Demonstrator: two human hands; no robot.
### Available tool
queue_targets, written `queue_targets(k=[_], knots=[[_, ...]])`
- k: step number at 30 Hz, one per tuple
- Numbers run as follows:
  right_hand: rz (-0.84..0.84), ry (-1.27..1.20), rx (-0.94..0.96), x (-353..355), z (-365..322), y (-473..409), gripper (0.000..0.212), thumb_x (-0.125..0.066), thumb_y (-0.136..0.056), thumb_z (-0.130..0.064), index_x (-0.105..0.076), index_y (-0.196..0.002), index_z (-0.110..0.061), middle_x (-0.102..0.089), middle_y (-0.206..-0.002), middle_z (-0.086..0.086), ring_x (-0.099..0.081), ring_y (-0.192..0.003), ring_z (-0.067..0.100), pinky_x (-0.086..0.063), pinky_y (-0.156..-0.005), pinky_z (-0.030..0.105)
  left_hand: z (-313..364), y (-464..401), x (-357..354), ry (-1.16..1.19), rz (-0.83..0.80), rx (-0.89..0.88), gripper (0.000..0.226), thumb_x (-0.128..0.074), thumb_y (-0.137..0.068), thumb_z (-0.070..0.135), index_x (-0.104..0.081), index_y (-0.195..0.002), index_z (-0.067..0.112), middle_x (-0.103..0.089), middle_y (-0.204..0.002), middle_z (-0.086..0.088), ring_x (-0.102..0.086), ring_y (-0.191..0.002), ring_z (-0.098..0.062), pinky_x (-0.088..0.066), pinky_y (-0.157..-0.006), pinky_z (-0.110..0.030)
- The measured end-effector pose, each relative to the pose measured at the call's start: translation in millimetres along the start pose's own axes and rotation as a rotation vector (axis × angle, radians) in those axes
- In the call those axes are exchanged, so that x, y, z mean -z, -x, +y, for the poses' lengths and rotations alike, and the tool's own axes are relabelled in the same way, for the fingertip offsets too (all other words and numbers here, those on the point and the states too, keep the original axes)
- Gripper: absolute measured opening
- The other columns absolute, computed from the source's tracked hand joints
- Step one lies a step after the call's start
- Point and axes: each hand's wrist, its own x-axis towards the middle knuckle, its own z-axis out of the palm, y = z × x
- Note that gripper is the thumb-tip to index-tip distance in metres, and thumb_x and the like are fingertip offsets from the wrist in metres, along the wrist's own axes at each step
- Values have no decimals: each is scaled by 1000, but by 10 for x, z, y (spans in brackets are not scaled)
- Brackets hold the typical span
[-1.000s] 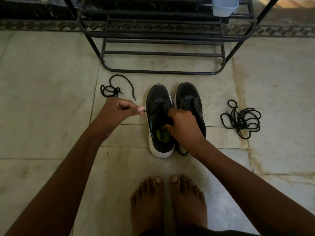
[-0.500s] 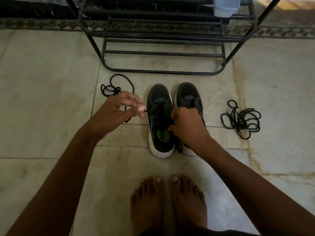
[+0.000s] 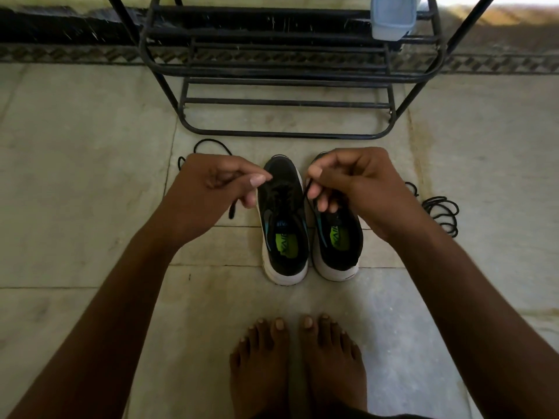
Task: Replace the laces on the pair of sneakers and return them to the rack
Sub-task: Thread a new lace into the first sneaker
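Here we are, 2 black sneakers side by side on the floor just in front of the rack (image 3: 281, 135), toes pointing at it. I've got both hands up over the left sneaker (image 3: 284, 225). My left hand (image 3: 205, 192) is pinched shut on one end of the lace (image 3: 231, 210), the tip dangling below the fist, just left of that sneaker. My right hand (image 3: 354, 182) is pinched on the other end, a strand running down from the fingers toward the eyelets; it hovers above the right sneaker (image 3: 338, 237).

My read: this is the lacing step on the left sneaker, both ends drawn up and out to even the lace. I can't tell how many eyelets are already threaded, it's too dark there.

Left of the sneakers, near the rack's foot, lies a loose lace (image 3: 208, 144), partly hidden by my hand. Right of the sneakers sits a coiled lace bundle (image 3: 441, 211).

Next move, I judge: cross the 2 ends, feed each tip through the following eyelet, keep tension equal. Nothing is back on the rack yet.
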Motion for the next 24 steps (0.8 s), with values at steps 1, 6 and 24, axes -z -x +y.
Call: queue_targets(k=[1, 6, 24], knots=[[18, -65, 24, -1, -18, 2, 16, -58, -101, -7, -71, -101, 3, -73, -82, 18, -65, -63, 27, -51, -56, 30, 22, 2, -7, 131, -26, 15, 19, -59, -102, 8, -75, -111, 9, -75, -80, -4, -72, -72, -19, -55, -65, -25], [-31, -327, 59, 10, -75, 45, 33, -34, -100, 10, -63, -114, 14, -71, -92, 29, -69, -77, 39, -56, -68, 34, -12, -8, -77, 432, -81, 89, 29, -50, -102, -4, -68, -123, 5, -77, -102, -12, -73, -87, -30, -54, -72, -32], [299, 122, 243, -110, -273, -43, 27, -60, -102, -23, -77, -88, -7, -60, -61, -16, -57, -57, 0, -42, -60, 11, 147, -188, -339, 516, 290, 179, 9, -60, -102, 15, -69, -100, 13, -72, -81, -2, -61, -72, -11, -43, -61, -26]])
